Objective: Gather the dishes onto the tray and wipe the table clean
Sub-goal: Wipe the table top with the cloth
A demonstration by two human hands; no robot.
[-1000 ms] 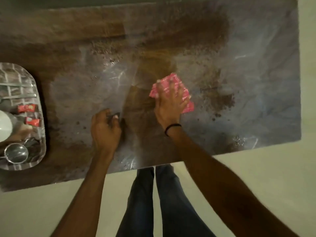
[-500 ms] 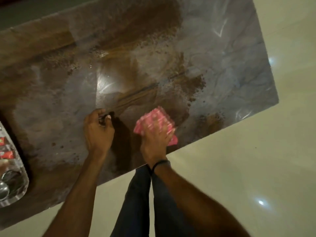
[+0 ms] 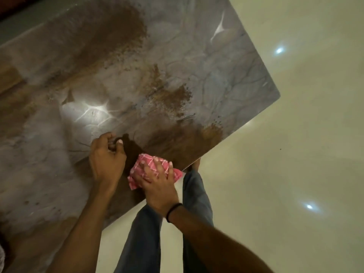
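My right hand (image 3: 157, 180) presses flat on a pink patterned cloth (image 3: 149, 164) at the near edge of the glossy brown-grey marble table (image 3: 216, 66). The cloth hangs slightly over the edge. My left hand (image 3: 107, 156) rests on the tabletop just left of the cloth, fingers curled into a loose fist with nothing visible in it. Brown speckled patches (image 3: 173, 95) mark the tabletop beyond the hands; whether they are dirt or the stone's pattern I cannot tell. The tray with the dishes is out of view.
Pale glossy floor (image 3: 295, 154) lies to the right of and below the table, with light reflections on it. My legs in blue jeans (image 3: 141, 233) stand against the table's near edge. The table's right corner (image 3: 277, 94) points toward the floor.
The cloth and my right hand slid from the table's middle back to its near edge. My view swung right, so the tray at the left left the frame. My left hand stayed curled.
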